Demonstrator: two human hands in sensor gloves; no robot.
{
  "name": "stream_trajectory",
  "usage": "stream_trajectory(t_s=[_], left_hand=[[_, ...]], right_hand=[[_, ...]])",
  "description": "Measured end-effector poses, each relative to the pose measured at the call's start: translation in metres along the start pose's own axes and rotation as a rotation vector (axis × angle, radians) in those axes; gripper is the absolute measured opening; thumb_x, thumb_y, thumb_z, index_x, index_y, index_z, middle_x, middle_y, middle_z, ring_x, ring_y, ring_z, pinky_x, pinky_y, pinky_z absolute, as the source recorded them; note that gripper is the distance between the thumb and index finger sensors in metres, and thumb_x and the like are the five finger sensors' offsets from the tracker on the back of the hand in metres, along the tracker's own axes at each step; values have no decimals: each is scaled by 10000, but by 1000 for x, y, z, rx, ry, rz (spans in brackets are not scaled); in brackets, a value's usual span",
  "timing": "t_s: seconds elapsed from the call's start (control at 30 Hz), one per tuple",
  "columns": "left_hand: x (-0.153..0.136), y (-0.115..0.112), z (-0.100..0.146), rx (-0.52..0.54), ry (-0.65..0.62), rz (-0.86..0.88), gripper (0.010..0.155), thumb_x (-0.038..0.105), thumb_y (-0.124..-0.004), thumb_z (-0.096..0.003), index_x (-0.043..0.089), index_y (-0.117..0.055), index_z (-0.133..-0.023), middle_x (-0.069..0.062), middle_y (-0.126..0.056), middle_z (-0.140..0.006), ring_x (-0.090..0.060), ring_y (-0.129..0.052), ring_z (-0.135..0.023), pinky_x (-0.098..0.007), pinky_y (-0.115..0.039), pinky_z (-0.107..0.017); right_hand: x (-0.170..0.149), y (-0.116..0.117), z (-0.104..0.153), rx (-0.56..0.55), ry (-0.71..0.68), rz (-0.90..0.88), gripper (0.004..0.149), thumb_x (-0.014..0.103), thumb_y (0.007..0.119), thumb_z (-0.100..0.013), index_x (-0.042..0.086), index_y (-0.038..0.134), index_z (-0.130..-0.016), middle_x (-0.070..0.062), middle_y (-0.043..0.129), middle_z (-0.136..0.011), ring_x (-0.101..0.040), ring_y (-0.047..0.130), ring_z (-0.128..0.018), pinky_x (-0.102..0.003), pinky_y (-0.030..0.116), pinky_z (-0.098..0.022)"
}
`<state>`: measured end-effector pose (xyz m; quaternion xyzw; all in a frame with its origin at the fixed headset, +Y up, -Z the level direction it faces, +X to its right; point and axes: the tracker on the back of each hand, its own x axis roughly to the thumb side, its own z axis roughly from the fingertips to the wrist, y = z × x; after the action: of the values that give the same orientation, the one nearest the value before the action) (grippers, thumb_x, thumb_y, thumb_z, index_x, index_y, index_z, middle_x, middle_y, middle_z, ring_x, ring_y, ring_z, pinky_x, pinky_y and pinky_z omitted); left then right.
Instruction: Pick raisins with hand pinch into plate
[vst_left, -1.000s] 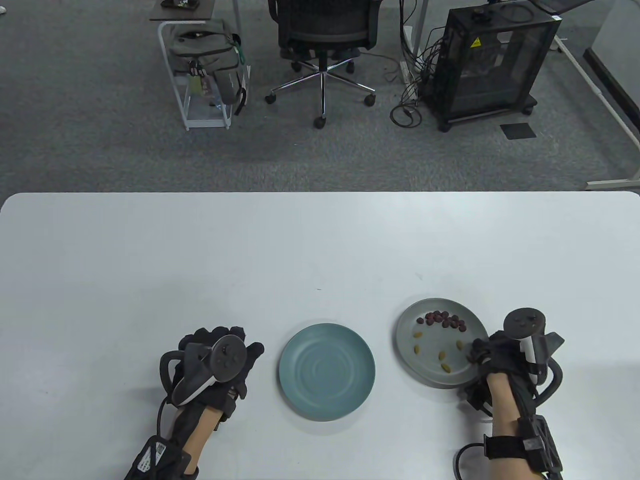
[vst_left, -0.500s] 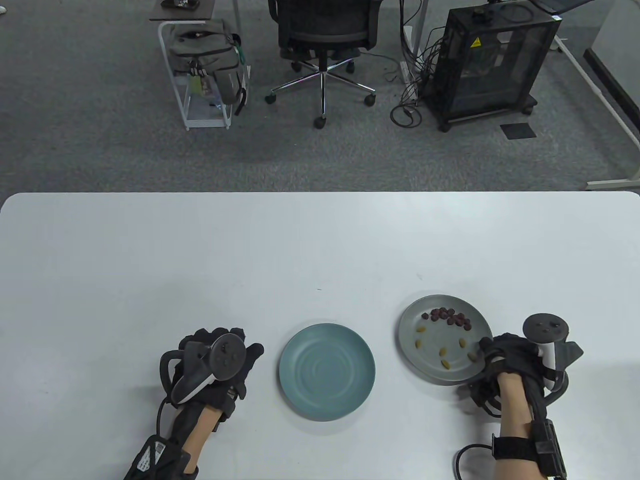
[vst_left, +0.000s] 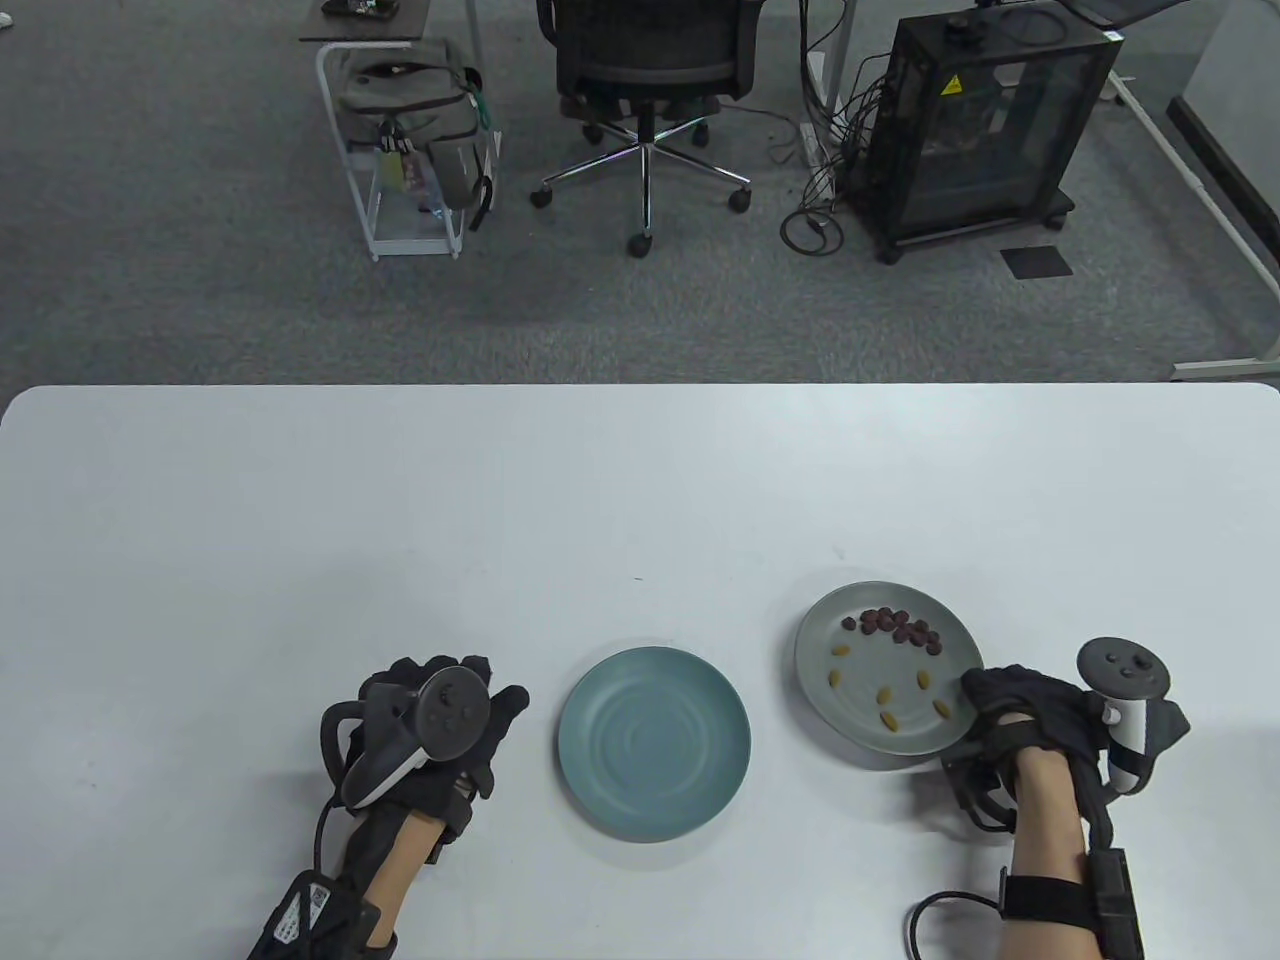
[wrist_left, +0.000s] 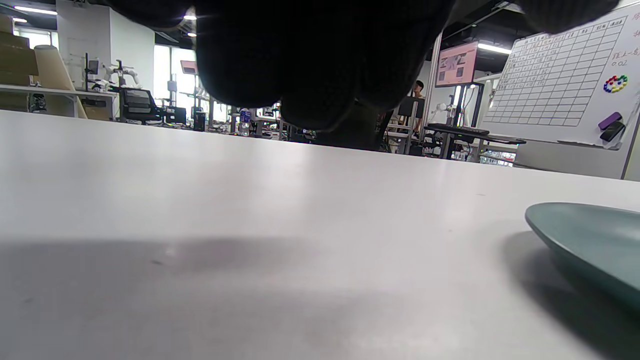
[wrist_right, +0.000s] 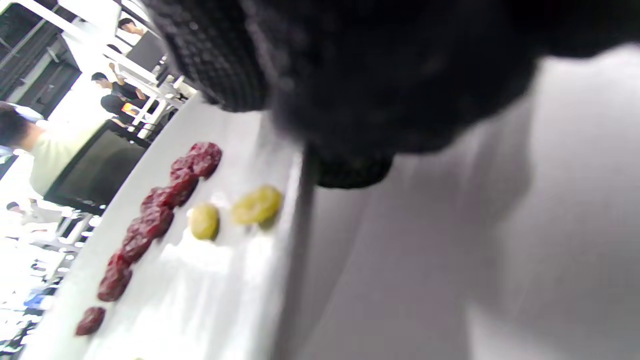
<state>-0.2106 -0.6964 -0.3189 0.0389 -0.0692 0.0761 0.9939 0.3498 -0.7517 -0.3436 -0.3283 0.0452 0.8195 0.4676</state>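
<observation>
Touching round grey plate rim, right hand; grip unclear. Left hand curled, grasping nothing.

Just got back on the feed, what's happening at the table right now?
A person in sensor gloves is sorting raisins. The right hand grips the near right rim of the grey plate, which holds a cluster of dark red raisins and five scattered yellow raisins. The plate looks tilted, its near edge raised. The left hand rests on the table left of the teal plate, which holds nothing yet.
</observation>
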Motion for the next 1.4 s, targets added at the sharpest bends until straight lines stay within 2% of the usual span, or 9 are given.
stream_trajectory(t_s=[0.27,0.43,0.57,0.73,0.9,1.17,1.4], left_hand=[[0,0,0,-24,-18,151,713,657,-598,-474,152,-771,-947,-151,-901,-865,-397,-916,-614,-610,-679,-515],[-4,-2,-2,-53,-22,316,735,647,-612,-474,108,-764,-950,-163,-950,-785,-386,-944,-513,-542,-731,-409],[-8,-2,-3,-67,-24,456,730,638,-624,-479,92,-785,-934,-164,-973,-754,-378,-958,-478,-530,-744,-384],[-12,-3,-4,-86,-32,586,724,639,-629,-481,88,-803,-918,-157,-994,-720,-362,-974,-441,-516,-760,-361],[-18,-7,-6,-106,-29,675,737,647,-626,-481,72,-817,-899,-157,-1020,-671,-301,-1003,-337,-443,-805,-252],[-24,-23,-11,-196,-14,974,788,645,-660,-478,-1,-753,-922,-179,-1050,-622,-291,-1024,-272,-444,-816,-211],[-21,-41,-14,-320,8,1157,741,599,-716,-492,-26,-755,-888,-132,-1062,-542,-259,-1024,-213,-437,-820,-183]], right_hand=[[24,17,23,96,-111,-42,460,332,915,-428,45,869,-784,-128,1094,-513,-131,1038,-70,-312,920,-107],[42,31,40,155,-176,-37,449,332,911,-434,65,861,-791,-123,1094,-514,-128,1039,-69,-308,920,-112],[58,43,53,204,-216,-47,449,329,911,-434,60,861,-790,-126,1096,-509,-131,1039,-63,-310,919,-105],[84,67,74,280,-284,0,447,329,905,-440,60,858,-794,-124,1095,-507,-128,1036,-61,-309,917,-107],[109,97,90,325,-328,26,445,330,902,-442,61,857,-793,-122,1095,-502,-122,1033,-56,-305,918,-101],[132,136,106,381,-373,64,444,331,898,-444,61,857,-794,-120,1096,-500,-120,1032,-54,-306,917,-101],[135,153,117,396,-409,100,445,332,898,-444,60,856,-794,-120,1095,-501,-121,1031,-53,-306,917,-101]])
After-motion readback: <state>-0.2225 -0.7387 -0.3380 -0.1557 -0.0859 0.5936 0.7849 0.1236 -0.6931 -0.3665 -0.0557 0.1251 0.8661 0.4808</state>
